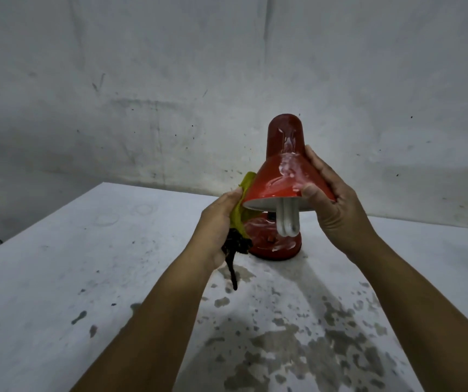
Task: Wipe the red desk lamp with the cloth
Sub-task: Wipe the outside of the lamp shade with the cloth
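The red desk lamp stands on its round red base on the white table. Its cone shade tilts toward me, and a white folded-tube bulb hangs out of it. Wet streaks shine on the shade. My right hand grips the shade's right rim, thumb on the front, fingers behind. My left hand holds a yellow-green cloth against the shade's left edge. A dark frayed end of the cloth dangles below my palm.
A stained grey wall rises close behind the table. The tabletop's near right part is blotched with worn, dark patches. The table's left edge runs diagonally, with a dark gap beyond it.
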